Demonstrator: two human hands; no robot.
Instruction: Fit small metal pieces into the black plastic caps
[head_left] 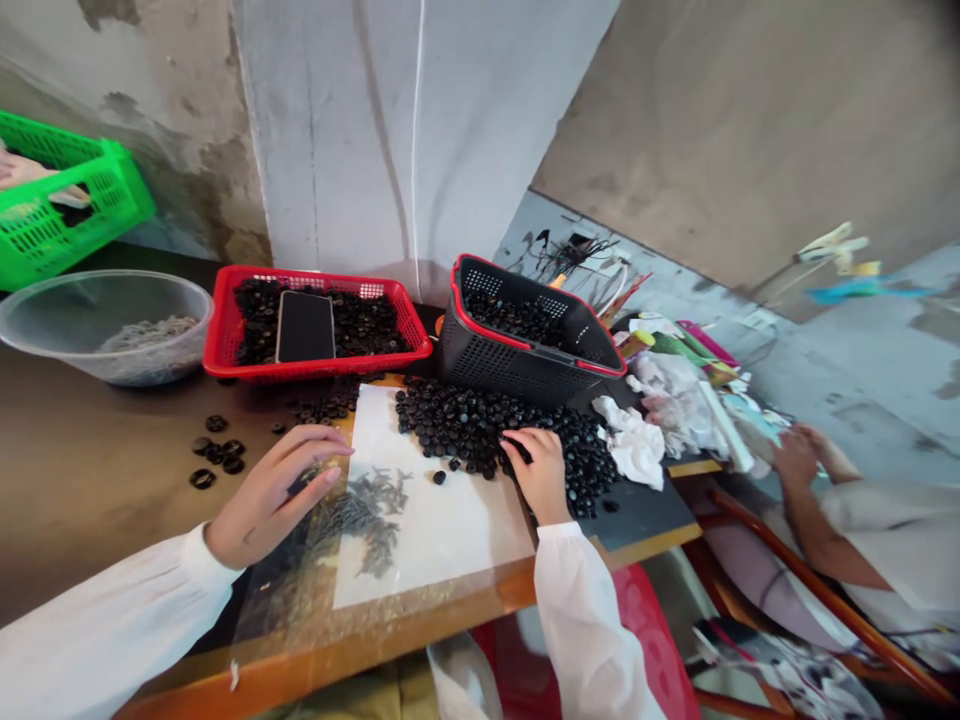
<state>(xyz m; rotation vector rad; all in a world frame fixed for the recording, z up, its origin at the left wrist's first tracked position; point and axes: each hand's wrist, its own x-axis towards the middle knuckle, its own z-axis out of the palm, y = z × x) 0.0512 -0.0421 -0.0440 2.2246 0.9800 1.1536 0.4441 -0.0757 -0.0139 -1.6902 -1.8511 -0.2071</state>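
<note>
A red perforated plastic basket (322, 371) of dark round pieces stands at the back of the worktable (112, 450), a flat black phone with a pale edge (306, 328) lying on its contents. To its right is a deeper black perforated basket with a red rim (499, 362), also holding dark pieces; to its left, a wide translucent plastic bowl (45, 328) contains thin greyish bits. Crumpled white tissue (636, 442) and a jumble of plastic bags (671, 385) crowd the pile's right side. Farther right sits another person (862, 540).

A bright green plastic crate (52, 225) is cut off at the left edge, the pale shape in it hard to identify. The other person's hands blur against the clutter.

The heap of small, glossy, round black pieces (457, 420) lies in front of the black basket, partly over a white rectangular sheet (457, 535). Slender grey pieces (379, 500) are scattered on the sheet's left part. The left hand (285, 490) hovers by the sheet's left edge, thumb and fingers apart. The right hand (541, 472) is at the heap, fingers bent toward the thumb; whether it grips a piece cannot be told.
</note>
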